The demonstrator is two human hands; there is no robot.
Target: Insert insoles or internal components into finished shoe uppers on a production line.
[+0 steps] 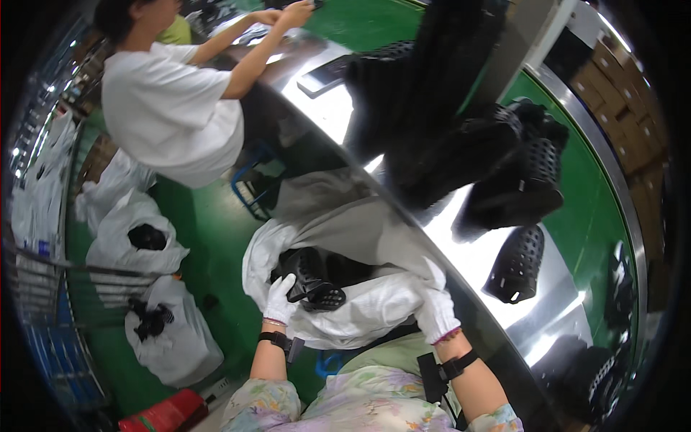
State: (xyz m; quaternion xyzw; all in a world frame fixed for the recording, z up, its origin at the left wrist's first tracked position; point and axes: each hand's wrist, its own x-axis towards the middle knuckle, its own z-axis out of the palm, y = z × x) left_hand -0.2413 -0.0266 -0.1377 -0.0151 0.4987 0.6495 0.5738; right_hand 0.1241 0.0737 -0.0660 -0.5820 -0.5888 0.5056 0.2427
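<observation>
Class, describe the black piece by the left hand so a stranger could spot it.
Left of the metal bench, a white sack gapes open. In its mouth lies the black piece, near end pierced with holes. Only this piece has the left hand against it.

Illumination is bright; a glowing white strip (610,32) shows at upper right. Severe glare burns out patches of the long polished-steel worktable (450,227). The tall heap of black perforated footwear (410,108) is blurred and dark; its inner outlines cannot be separated with confidence. Shadow fills the mouth of the white soft-walled sack (374,317). Fisheye distortion curves the brown cardboard boxes (619,101) toward a black rim.
</observation>
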